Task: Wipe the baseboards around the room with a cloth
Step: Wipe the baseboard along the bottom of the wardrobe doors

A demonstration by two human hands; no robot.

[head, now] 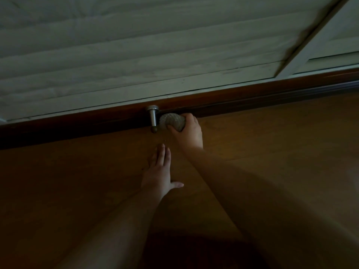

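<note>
The right hand (187, 131) grips a bunched cloth (172, 122) and presses it against the dark wooden baseboard (77, 125). The left hand (160, 169) lies flat on the floor (272, 152), fingers straight and thumb spread, holding nothing; it appears to serve as a brace. It sits nearer the body, well short of the baseboard.

The baseboard's long axis runs across the view, rising slightly toward the right. A metal doorstop (153, 118) projects from the baseboard and touches, or all but touches, the cloth's left edge. It blocks a straight pass to the left; the cloth would probably have to go over or around it.

To the right, the baseboard runs unobstructed below the louvered door (136, 55). The floor beside both hands is open.
</note>
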